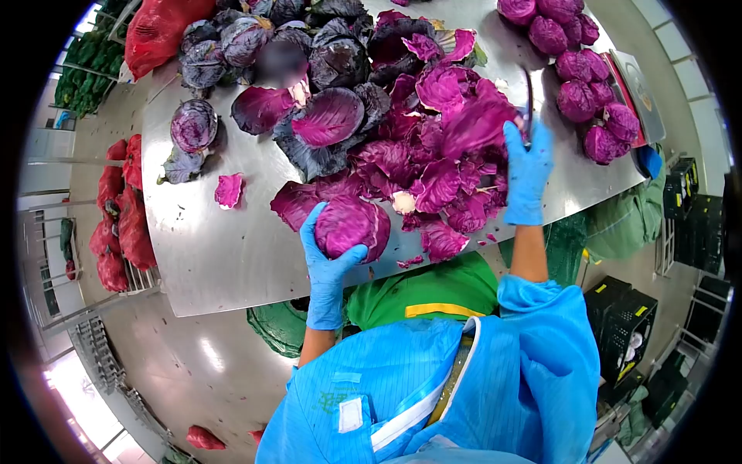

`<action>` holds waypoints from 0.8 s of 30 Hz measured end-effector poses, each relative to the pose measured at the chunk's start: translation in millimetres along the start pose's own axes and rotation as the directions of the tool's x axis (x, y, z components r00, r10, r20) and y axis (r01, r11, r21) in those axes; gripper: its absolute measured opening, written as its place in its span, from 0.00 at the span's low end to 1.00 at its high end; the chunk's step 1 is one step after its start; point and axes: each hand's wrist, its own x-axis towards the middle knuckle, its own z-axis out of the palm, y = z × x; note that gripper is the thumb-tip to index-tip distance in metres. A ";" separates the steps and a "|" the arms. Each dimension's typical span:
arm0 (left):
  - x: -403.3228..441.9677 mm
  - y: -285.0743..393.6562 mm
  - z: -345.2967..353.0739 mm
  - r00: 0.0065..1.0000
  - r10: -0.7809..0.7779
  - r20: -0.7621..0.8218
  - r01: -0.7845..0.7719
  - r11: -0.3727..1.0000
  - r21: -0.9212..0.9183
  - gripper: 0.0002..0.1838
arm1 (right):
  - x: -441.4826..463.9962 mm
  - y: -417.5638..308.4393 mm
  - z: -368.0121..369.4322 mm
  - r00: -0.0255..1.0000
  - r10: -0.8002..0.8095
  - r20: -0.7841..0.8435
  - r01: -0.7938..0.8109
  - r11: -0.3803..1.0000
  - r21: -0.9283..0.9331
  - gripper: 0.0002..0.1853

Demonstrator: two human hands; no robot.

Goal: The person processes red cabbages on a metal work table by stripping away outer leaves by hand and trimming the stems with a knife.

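Note:
My left hand [325, 263], in a blue glove, is wrapped round a trimmed red cabbage [352, 229] at the table's near edge. In my right hand [530, 174], also gloved, is a knife [529, 97] whose thin dark blade points away from me. Beside that hand a purple cabbage leaf [483, 124] is smeared by motion. Between and beyond my hands lies a heap of loose purple leaves [386, 166], with a pale cut stem piece [403, 202] among them.
Untrimmed dark cabbages [340, 58] pile up at the back left, beside a red mesh sack [166, 31]. Trimmed cabbages [576, 97] lie on the right of the metal table [232, 263]. Black crates [618, 325] stand on the floor at right.

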 end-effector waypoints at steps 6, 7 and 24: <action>14.0 -4.2 25.8 0.993 0.097 -0.070 -0.100 0.994 -0.038 0.54 | -62.6 -53.0 9.1 0.796 0.045 0.604 -0.150 0.981 0.125 0.38; 17.1 -7.8 32.9 0.986 0.162 -0.041 -0.162 0.987 0.016 0.54 | -77.1 -51.3 21.2 0.695 0.013 0.719 -0.135 0.984 0.113 0.41; 12.7 21.4 16.8 0.952 0.164 0.260 -0.296 0.718 0.630 0.51 | -109.8 -40.7 46.6 0.477 -0.360 0.802 0.012 0.915 0.403 0.39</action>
